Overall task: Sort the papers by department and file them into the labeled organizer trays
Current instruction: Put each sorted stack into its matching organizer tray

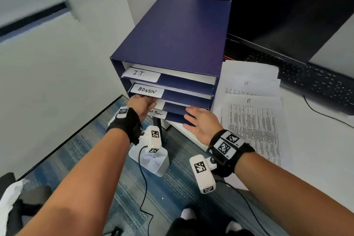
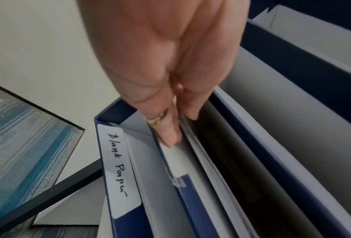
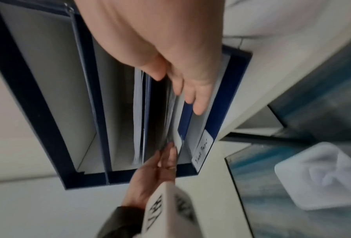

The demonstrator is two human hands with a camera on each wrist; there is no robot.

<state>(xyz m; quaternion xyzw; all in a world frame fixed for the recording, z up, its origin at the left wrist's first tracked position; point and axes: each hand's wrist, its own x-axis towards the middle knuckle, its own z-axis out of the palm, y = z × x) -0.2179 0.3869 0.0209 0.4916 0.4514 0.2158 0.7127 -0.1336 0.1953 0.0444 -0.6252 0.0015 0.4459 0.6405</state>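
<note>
A dark blue organizer (image 1: 172, 30) stands at the desk's left corner, with stacked trays labelled I.T. (image 1: 141, 73), ADMIN (image 1: 147, 91) and blank paper (image 2: 117, 169). My left hand (image 1: 149, 104) is at the left front of the third tray and covers its label. Its straight fingers (image 2: 170, 133) press on the tray's lip beside a stack of papers (image 2: 203, 162) lying inside. My right hand (image 1: 190, 117) is flat against the front of the same tray further right, fingers (image 3: 199, 106) straight on the paper edges. Neither hand holds a sheet.
Loose printed papers marked IT (image 1: 252, 117) lie on the white desk (image 1: 316, 149) right of the organizer. A black keyboard (image 1: 316, 80) and monitor (image 1: 277, 5) sit behind them. A white bin (image 1: 153, 163) stands on the blue carpet below my left wrist.
</note>
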